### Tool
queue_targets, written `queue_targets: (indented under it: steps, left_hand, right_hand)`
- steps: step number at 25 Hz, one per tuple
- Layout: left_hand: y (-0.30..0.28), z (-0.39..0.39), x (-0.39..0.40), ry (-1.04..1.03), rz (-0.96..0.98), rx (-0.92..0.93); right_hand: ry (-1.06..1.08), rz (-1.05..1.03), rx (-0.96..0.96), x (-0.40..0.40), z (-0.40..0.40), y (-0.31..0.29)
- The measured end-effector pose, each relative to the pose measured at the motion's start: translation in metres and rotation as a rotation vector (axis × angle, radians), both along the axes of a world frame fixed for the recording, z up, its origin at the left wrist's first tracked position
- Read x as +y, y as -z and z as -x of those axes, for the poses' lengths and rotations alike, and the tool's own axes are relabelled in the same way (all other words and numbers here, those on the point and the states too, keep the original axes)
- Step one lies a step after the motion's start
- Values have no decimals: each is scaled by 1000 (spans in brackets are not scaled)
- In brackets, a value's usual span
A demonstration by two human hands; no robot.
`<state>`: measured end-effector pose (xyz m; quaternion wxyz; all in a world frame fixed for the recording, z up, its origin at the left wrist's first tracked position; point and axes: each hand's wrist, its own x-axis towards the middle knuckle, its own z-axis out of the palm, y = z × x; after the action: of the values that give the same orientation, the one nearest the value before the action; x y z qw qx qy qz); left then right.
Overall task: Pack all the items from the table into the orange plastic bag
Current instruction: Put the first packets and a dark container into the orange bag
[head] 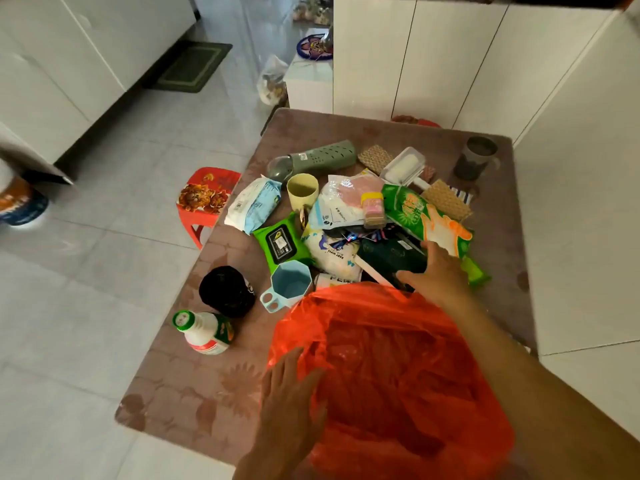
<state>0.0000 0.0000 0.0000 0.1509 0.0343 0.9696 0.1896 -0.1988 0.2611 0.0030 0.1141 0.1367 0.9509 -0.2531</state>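
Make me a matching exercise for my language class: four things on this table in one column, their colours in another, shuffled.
Things:
1. bag
2. six-sided cup
3. round cup
4. wipes pack with the black lid

Colours:
A. pale yellow
B. green
C. orange
D. light blue

Pairs: 1-C, 2-D, 3-A, 4-B

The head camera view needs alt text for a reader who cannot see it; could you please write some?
A person's right hand reaches into a pile of packets and cups on a brown table, over a dark green packet, while the left hand rests open against an orange plastic bag at the near edge. A white bottle stands left of the bag.
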Motion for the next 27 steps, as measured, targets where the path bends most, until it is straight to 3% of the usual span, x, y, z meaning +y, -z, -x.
queue_targets:
  steps: [4, 7, 11, 13, 15, 18, 20, 23, 27]
  left_hand:
    - [6, -4, -9, -10, 82, 18]
    - [8, -1, -11, -34, 127, -68]
    - [8, 7, -14, 35, 150, -147]
    - [12, 12, -17, 51, 108, -148]
    - [15, 17, -19, 33, 90, -150]
    - [17, 14, -29, 11, 125, -225]
    - [21, 12, -40, 14, 104, -280]
    - [24, 9, -49, 39, 56, -316]
    - [18, 2, -46, 84, 91, -260]
  right_hand:
    - [-92, -5, -218, 2, 19, 12]
    - [-65, 76, -215, -4, 23, 17]
    - [-43, -47, 80, 5, -8, -23]
    - [36, 32, 256, 15, -52, -54]
    - [-39, 138, 302, 24, -95, -81]
    - [-374, 242, -78, 15, -126, -80]
    - [-537, 119, -208, -2, -126, -47]
    - [-533, 34, -154, -35, -106, 7]
    - [-521, -311, -58, -65, -99, 24]
